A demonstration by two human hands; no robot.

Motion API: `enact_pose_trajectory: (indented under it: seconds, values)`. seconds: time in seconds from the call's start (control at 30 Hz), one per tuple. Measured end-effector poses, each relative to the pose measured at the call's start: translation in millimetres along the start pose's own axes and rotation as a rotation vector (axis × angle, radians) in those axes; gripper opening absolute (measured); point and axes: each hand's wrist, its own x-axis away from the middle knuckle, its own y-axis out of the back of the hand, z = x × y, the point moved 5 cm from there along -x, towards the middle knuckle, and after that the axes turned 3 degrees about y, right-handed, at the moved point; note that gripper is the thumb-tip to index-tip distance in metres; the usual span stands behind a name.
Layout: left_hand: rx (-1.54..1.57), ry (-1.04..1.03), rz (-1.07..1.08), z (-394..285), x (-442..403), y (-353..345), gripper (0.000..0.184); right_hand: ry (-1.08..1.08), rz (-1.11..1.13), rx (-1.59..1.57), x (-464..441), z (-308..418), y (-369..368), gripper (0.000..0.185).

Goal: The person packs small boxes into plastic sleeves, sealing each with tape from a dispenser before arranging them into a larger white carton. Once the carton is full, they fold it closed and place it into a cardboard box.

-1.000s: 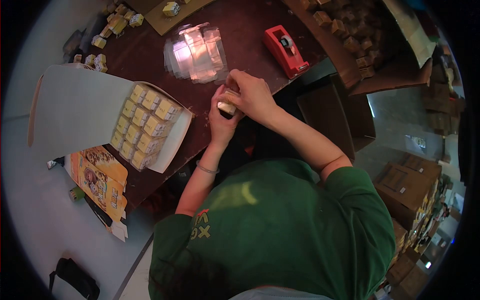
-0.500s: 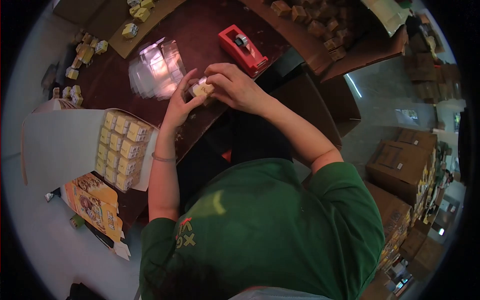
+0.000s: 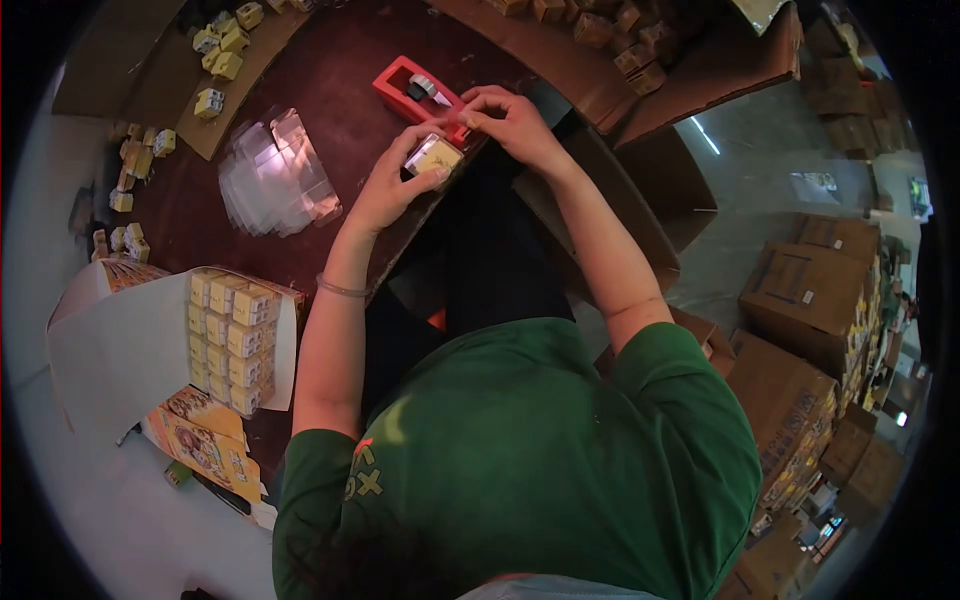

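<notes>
We cannot read the print on the small box (image 3: 436, 157), partly hidden by the left hand (image 3: 393, 188), nor tell whether the right hand (image 3: 510, 126) touches the tape dispenser (image 3: 393, 85), and our view's top edge cuts off the open carton (image 3: 690, 92).

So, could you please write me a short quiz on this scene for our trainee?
1. What does the left hand hold?
A) a roll of tape
B) a small yellow box in clear plastic
C) a brown cardboard flap
2. True or false: the flat pile of clear plastic pieces lies inside the open white carton.
3. Fill in: the thin grey bangle circles the ____ wrist.

Key: 1 B; 2 False, the pile lies on the dark red table; 3 left.
</notes>
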Motion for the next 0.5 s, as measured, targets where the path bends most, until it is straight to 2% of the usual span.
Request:
enact_pose_trajectory:
  seconds: [0.07, 0.13, 0.2, 0.27, 0.3, 0.4, 0.5]
  values:
    - [-0.022, 0.016, -0.014, -2, 2, 1, 0.051, 0.094, -0.078, 0.109, 0, 4, -1, 0.016]
    - [-0.055, 0.010, -0.025, -5, 2, 0, 0.051, 0.214, -0.249, 0.280, 10, 31, 2, 0.015]
    - [-0.064, 0.012, -0.023, -5, 1, 0, 0.050, 0.095, -0.255, 0.181, 21, 40, 4, 0.014]
    - [-0.054, 0.018, -0.028, -5, 4, -2, 0.050, -0.259, -0.104, -0.197, 35, 26, 1, 0.013]
    - [-0.042, 0.016, -0.034, -5, 4, -2, 0.051, -0.306, -0.061, -0.353, 37, 8, -5, 0.011]
    - [0.003, 0.008, -0.092, -3, 8, -4, 0.052, -0.253, -0.100, -0.473, 36, -20, -15, 0.012]
    - [0.050, 0.035, -0.175, -3, 16, -1, 0.053, -0.176, -0.084, -0.060, 35, -16, -9, 0.012]
